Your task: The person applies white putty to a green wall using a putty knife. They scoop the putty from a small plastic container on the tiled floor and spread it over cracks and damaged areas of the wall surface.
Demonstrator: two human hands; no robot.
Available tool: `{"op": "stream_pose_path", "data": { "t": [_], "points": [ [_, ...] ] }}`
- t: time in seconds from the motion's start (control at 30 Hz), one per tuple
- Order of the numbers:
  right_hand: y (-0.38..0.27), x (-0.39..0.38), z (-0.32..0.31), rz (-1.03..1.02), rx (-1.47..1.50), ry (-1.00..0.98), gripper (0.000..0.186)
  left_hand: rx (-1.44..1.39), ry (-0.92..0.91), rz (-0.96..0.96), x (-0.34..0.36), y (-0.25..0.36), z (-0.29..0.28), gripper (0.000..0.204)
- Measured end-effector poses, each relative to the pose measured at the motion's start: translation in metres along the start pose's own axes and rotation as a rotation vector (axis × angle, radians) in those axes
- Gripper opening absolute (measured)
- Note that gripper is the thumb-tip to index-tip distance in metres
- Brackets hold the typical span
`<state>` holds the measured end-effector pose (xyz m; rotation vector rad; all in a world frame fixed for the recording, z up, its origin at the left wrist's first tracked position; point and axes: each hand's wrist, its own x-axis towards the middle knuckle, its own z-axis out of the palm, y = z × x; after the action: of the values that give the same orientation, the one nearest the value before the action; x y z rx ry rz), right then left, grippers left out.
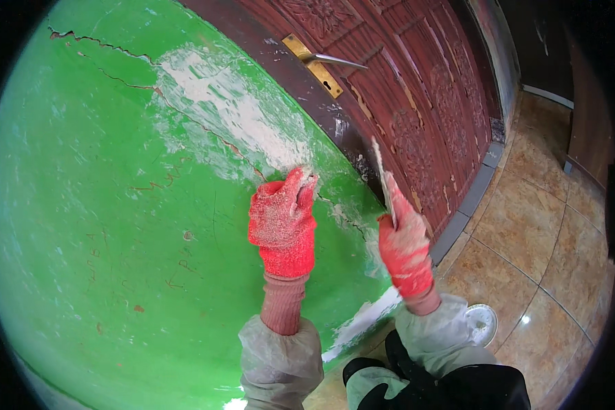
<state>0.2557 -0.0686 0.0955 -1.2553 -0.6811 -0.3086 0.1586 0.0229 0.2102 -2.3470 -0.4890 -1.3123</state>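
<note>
My left hand (283, 222), in a red glove whitened with filler, is in front of the green wall (184, 287), beside a crack. Its fingers are curled and pinched together; a greyish bit shows at the tips, too small to name. To the right, my right hand (404, 246), in a matching smeared glove, grips a putty knife (381, 171). The blade appears nearly edge-on, points up and carries white filler. A broad white patch of filler (232, 109) covers the wall beside the door frame, and the jagged crack (212, 131) runs along it diagonally.
A carved brown door (410, 116) with a metal handle (335, 61) on a brass plate stands at upper right. On the tiled floor (512, 225) sits a round white container (482, 324), partly behind my right sleeve. A grey threshold (468, 205) edges the doorway.
</note>
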Motion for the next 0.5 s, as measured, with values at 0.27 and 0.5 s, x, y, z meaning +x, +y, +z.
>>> {"op": "stream_pose_path", "data": {
  "t": [0.27, 0.5],
  "points": [
    [-0.017, 0.044, -0.044, 0.471, 0.03, -0.321, 0.044, -0.001, 0.011, 0.01, -0.001, 0.002, 0.001, 0.021],
    [-0.029, 0.008, -0.033, 0.158, 0.106, -0.385, 0.048, -0.017, -0.002, -0.029, -0.004, 0.002, 0.003, 0.028]
  ]
}}
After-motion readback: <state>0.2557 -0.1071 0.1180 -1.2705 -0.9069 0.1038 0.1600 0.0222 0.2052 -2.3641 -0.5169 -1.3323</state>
